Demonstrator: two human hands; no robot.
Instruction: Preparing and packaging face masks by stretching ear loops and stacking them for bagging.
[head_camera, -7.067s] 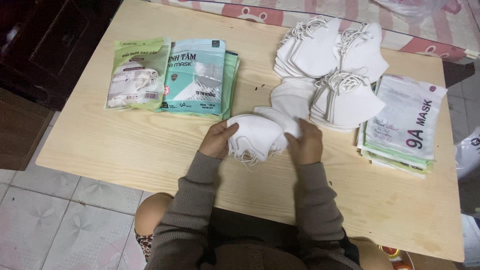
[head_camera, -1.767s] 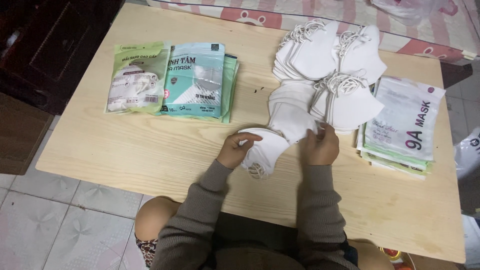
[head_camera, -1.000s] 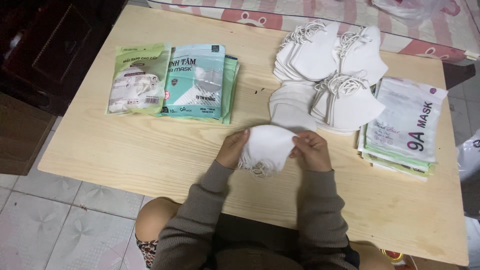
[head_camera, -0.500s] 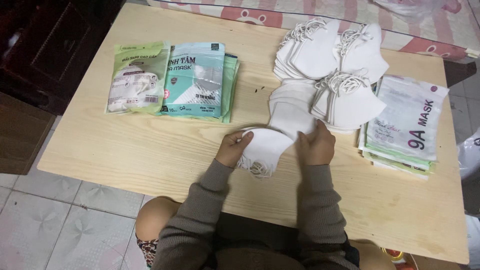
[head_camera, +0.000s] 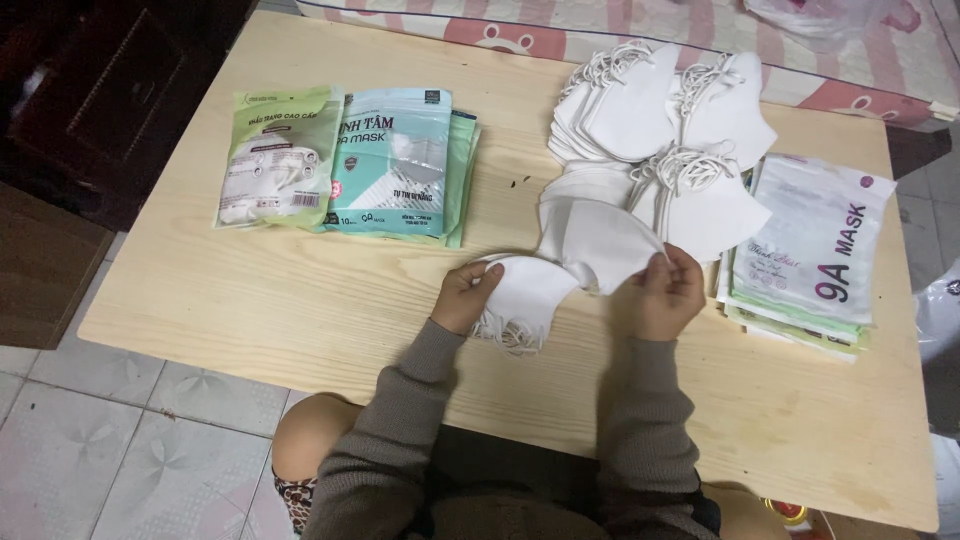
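Note:
My left hand (head_camera: 466, 294) grips the left edge of a small stack of white folded face masks (head_camera: 522, 296) lying on the wooden table (head_camera: 300, 300). My right hand (head_camera: 668, 292) pinches the near corner of a single white mask (head_camera: 598, 243) that lies just beyond the stack, partly over it. Ear loops stick out under the stack's near edge. Several more heaps of white masks (head_camera: 660, 120) lie farther back, right of centre.
Green and teal mask packets (head_camera: 345, 160) lie in a pile at the back left. A stack of white and pale green flat pouches (head_camera: 812, 250) sits by the right edge. A pink patterned bedcover (head_camera: 600, 25) runs behind the table; tiled floor lies to the left.
My hands have drawn slightly apart. The right hand shifted right and now pinches the corner of the upper mask, while the left hand stays on the stack.

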